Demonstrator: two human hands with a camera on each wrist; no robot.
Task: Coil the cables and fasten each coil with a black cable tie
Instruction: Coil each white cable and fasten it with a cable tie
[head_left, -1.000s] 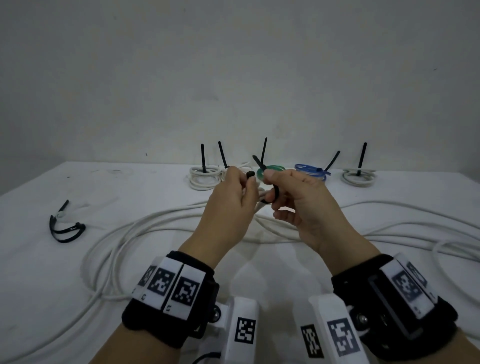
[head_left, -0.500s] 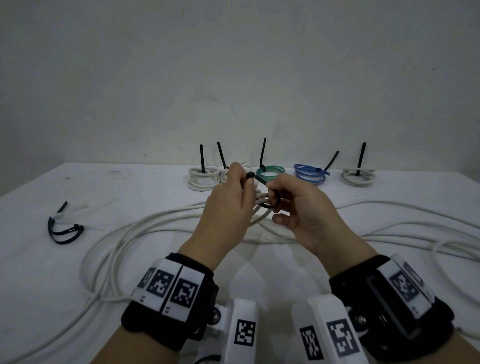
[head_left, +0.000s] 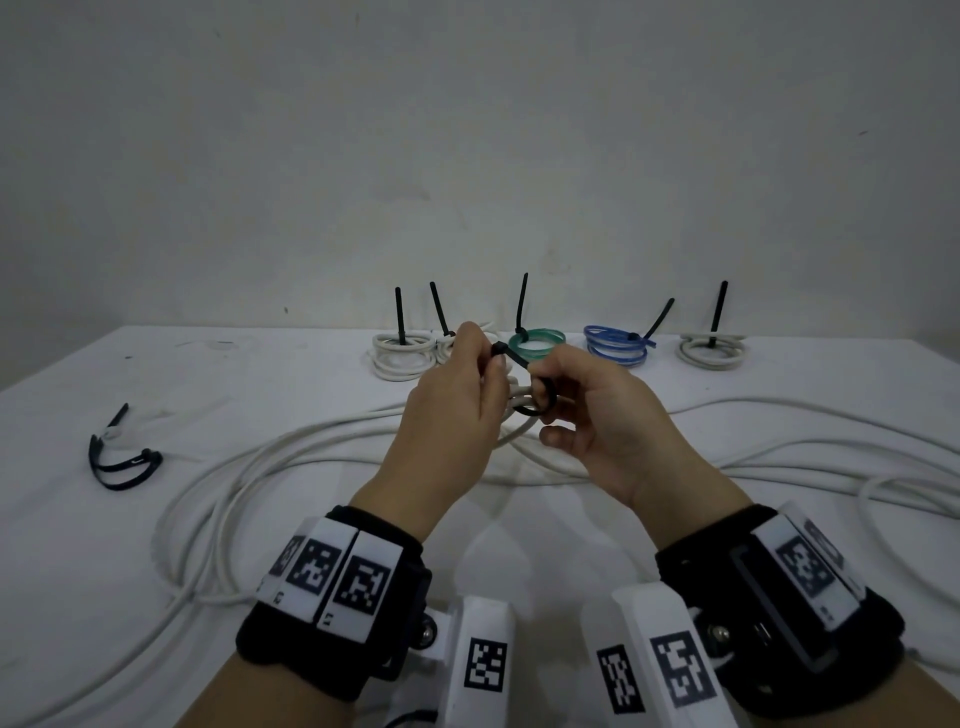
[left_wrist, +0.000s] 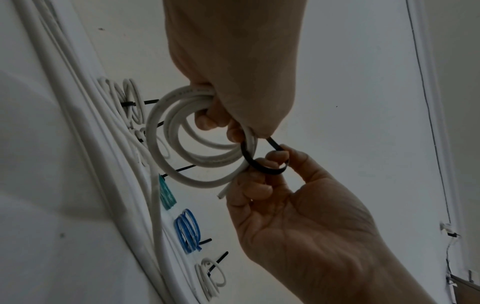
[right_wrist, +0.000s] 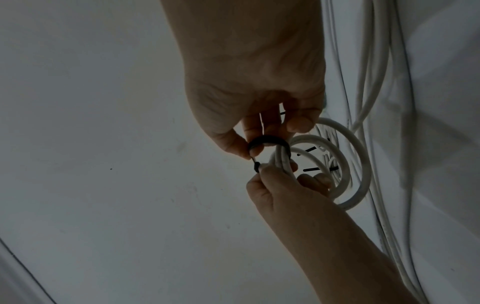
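My left hand (head_left: 470, 382) holds a small white cable coil (left_wrist: 182, 144) up above the table, fingers through it, and pinches the head of a black cable tie (head_left: 540, 402) at its fingertips. The tie curves in a loop round the coil's strands (right_wrist: 283, 156). My right hand (head_left: 576, 402) pinches that loop (left_wrist: 265, 167) between thumb and fingers, just right of the left hand. The coil's cut end (left_wrist: 222, 194) pokes out by the right fingers. The left hand hides most of the coil in the head view.
Several tied coils stand in a row at the table's back: white (head_left: 402, 353), green (head_left: 537, 345), blue (head_left: 615, 345), white (head_left: 711, 352). Long loose white cables (head_left: 311, 452) sprawl under and around my hands. Spare black ties (head_left: 122, 462) lie at the left.
The tie's tail, which stuck up a second ago, is now bent over into a loop round the coil. My right hand has moved slightly down and right with it; the left hand stayed.
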